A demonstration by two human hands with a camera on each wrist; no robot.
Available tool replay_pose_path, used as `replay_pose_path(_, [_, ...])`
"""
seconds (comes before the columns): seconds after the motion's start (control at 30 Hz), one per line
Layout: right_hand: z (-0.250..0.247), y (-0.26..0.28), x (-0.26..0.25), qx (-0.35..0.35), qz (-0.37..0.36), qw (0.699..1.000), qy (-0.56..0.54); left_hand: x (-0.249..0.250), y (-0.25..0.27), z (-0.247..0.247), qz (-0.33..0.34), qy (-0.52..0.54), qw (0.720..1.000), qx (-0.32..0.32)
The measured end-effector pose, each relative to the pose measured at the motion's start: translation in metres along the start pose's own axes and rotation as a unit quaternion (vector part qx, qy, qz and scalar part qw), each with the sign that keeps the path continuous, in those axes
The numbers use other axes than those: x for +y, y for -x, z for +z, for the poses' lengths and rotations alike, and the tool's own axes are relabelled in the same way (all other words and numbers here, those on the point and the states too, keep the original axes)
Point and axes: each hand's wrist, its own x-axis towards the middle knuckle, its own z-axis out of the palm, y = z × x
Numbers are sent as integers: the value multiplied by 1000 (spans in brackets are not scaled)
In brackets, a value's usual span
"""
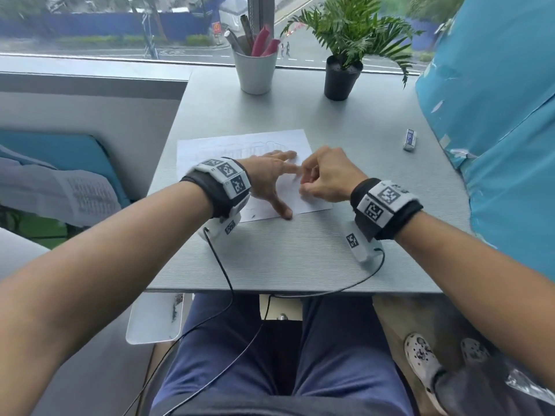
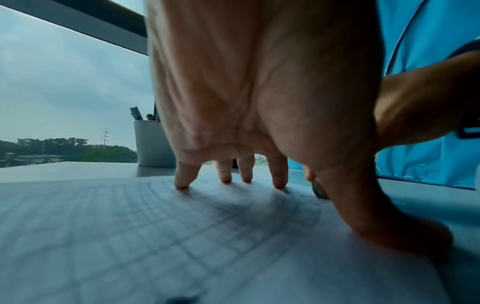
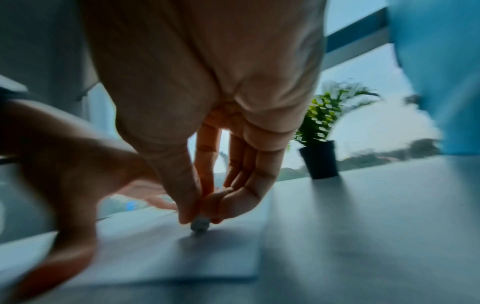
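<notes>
- A small grey rounded eraser stub (image 3: 200, 224) is pinched by thumb and fingertips of the right hand (image 1: 326, 175), directly beneath it, its end down on the white pencil-sketched paper sheet (image 1: 240, 142).
- The sheet is pressed to the grey desk (image 1: 300, 250) by the spread fingertips of the left hand (image 1: 270, 178), nothing grasped, just beside the stub.

Head view down over table (image 1: 300, 259), wrist views low, close behind fingers (image 2: 185, 174), all sharing paper (image 1: 234, 145)

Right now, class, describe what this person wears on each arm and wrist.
The left arm and right arm show no sleeves. Each wrist has a black strap under a white band of black square markers, plus a white marked block below; a thin black cable trails from each.
</notes>
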Motion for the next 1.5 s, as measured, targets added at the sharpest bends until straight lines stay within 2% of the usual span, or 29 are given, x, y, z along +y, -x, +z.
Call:
replay_pose_path(0.1, [4, 5, -7, -58, -37, 998, 9, -1, -2, -1, -8, -11, 1000, -12])
replay_pose_path(0.23, [-16, -13, 12, 11, 20, 1000, 2, 1, 0, -1, -20, -12, 1000, -16])
replay_pose_path(0.37, [3, 0, -6, -58, -47, 997, 21, 1, 0, -1, -12, -7, 1000, -20])
replay_pose_path(0.47, [-17, -12, 10, -16, 6, 1000, 6, 2, 1, -1, -14, -16, 999, -27])
replay_pose_path(0.53, [-16, -12, 10, 4, 12, 1000, 0, 1, 1, -1, -12, -11, 999, -27])
replay_pose_path(0.67, [9, 12, -13, -101, -71, 992, 10, -1, 3, 4, 26, -5, 999, -40])
replay_pose_path(0.8, [-17, -12, 12, -14, 2, 1000, -2, 0, 6, 5, 22, -12, 999, -41])
replay_pose_path(0.83, [-14, -9, 10, -15, 3, 1000, -3, 0, 6, 3, 24, -10, 999, -43])
replay_pose_path(0.93, [8, 12, -10, -93, -67, 993, -1, 1, 5, 3, 39, 1, 998, -58])
replay_pose_path(0.97, [7, 10, -9, -101, -69, 992, 0, 1, 5, 3, 43, 0, 997, -60])
replay_pose_path(1.03, [-11, -7, 6, -53, -22, 998, -1, 1, 7, 3, 40, -2, 998, -55])
replay_pose_path(1.1, [-22, -18, 12, -6, 5, 1000, 7, 0, 7, 3, 10, -6, 998, -54])
replay_pose_path(1.17, [-8, -7, 2, -45, -25, 999, 13, -2, 7, 3, -11, -12, 998, -63])
replay_pose_path(1.23, [9, 11, -14, -119, -79, 990, 17, -2, 7, 3, -7, -12, 997, -73])
replay_pose_path(1.27, [7, 10, -13, -126, -81, 989, 18, -1, 7, 2, -3, -10, 997, -76])
replay_pose_path(1.4, [-23, -18, 12, -3, -12, 1000, 28, 1, 11, 1, -5, -2, 997, -71])
replay_pose_path(1.43, [-19, -15, 9, -11, -16, 1000, 21, 2, 12, 0, -4, -4, 997, -72])
replay_pose_path(1.5, [-1, 5, -10, -88, -68, 994, 17, 3, 12, -1, 2, -14, 996, -83])
